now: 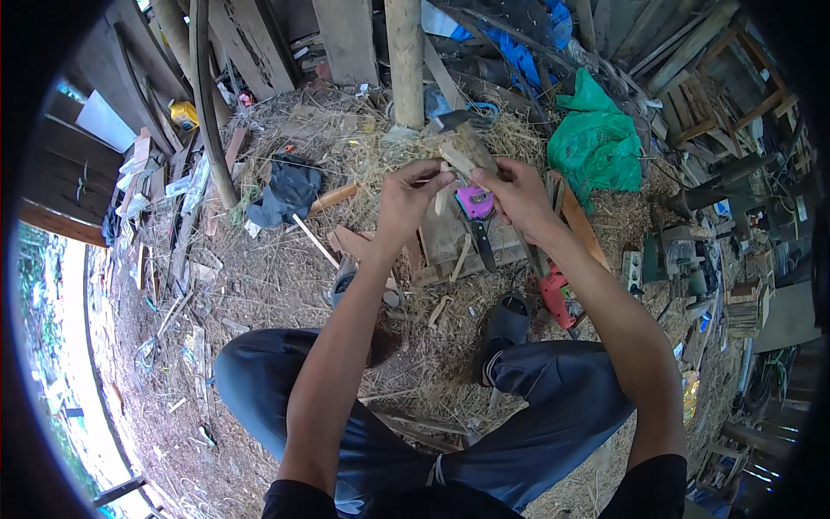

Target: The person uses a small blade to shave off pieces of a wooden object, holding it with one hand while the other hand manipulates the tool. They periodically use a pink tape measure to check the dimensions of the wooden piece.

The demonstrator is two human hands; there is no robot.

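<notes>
My left hand point(406, 197) pinches a small pale wooden piece point(456, 161) between thumb and fingers. My right hand point(517, 192) grips the same piece from the right side, and a pink tape measure point(475, 202) shows just under its fingers; whether the hand holds it I cannot tell. Both hands are raised in front of me over a flat wooden board point(445, 235) on the straw-covered ground. A dark-handled tool point(482, 238) lies on the board just below the hands.
A wooden post point(405, 60) stands just beyond the hands. A green plastic bag point(596, 138) lies at the right, a dark cloth point(290, 189) at the left, a red power drill point(560, 298) by my right knee. Planks and scrap wood ring the area.
</notes>
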